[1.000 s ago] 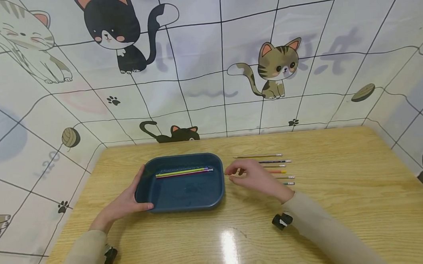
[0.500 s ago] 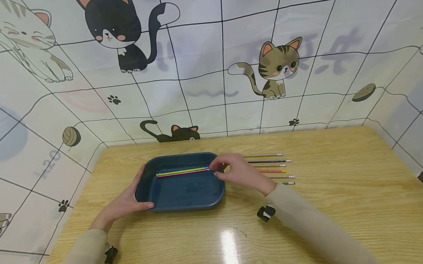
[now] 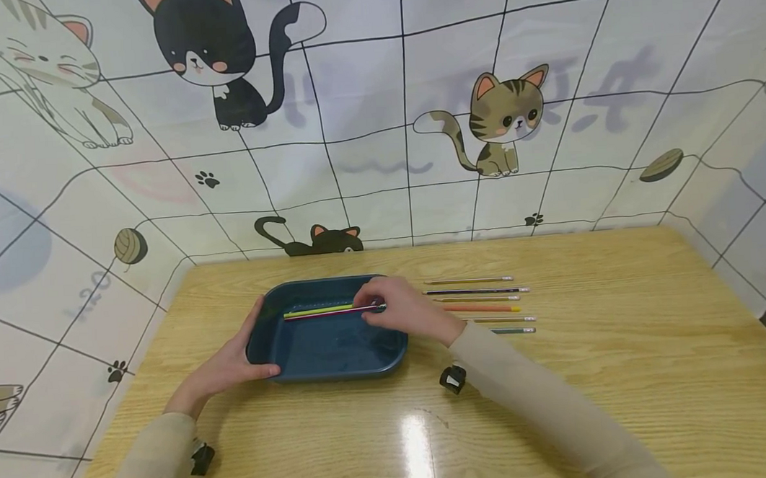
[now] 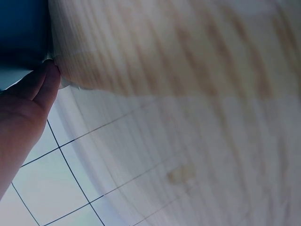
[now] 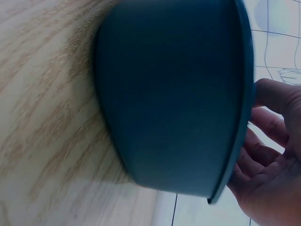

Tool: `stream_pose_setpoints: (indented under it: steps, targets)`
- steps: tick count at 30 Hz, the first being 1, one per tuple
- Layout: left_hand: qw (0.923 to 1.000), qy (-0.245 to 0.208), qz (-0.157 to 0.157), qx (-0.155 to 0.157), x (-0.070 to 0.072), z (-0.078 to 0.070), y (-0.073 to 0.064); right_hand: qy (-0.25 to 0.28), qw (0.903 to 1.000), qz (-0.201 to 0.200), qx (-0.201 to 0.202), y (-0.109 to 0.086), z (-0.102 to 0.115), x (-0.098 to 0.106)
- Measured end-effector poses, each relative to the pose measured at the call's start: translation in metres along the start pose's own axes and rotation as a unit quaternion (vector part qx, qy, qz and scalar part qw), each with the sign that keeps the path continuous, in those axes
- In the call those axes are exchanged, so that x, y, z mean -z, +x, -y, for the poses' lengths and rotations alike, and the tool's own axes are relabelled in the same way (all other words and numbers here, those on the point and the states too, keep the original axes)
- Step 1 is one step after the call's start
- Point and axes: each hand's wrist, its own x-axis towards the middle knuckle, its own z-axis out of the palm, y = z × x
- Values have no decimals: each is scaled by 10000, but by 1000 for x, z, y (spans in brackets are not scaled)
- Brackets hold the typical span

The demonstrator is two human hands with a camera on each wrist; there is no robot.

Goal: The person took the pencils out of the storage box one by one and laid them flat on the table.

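Note:
A dark blue rectangular tray (image 3: 328, 375) stands on the wooden table. My left hand (image 3: 223, 363) grips its left end, thumb over the near corner and fingers along the outer wall. Inside the tray lie a yellow-green pencil (image 3: 315, 312) and a dark red pencil (image 3: 325, 314), side by side. My right hand (image 3: 402, 309) reaches over the tray's right rim, its curled thumb and index finger around the pencils' right ends. I cannot tell whether they pinch a pencil. The right wrist view shows the tray's outer wall (image 5: 174, 103), which hides the fingertips.
To the right of the tray, several pencils lie in a spaced row, among them a black pencil (image 3: 477, 290), an orange pencil (image 3: 480, 307) and a grey-green pencil (image 3: 514, 330). A cat-patterned wall covering (image 3: 379, 160) rises behind the table (image 3: 595, 314).
My right hand has moved left from beside the pencil row, over the tray's rim to the pencils inside. My left hand and the tray have stayed put.

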Motion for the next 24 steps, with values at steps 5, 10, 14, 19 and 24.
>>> stream_pose_setpoints:
  steps: [5,10,14,19,24]
  targets:
    - [10000,18,-15,-10,0,0,0,68,9999,64,64,9,-1,-7]
    - [10000,22,-32,17,1,-1,0,6,9997,242,-25,19,-2,-13]
    - [10000,39,-34,49,1,-1,-1,-152,9992,366,-66,27,-4,-18]
    - [10000,44,-9,38,0,-2,0,-332,9983,466,-132,35,-7,-23]
    - [10000,43,-10,26,0,-2,0,-451,9963,645,-355,42,-11,-27]
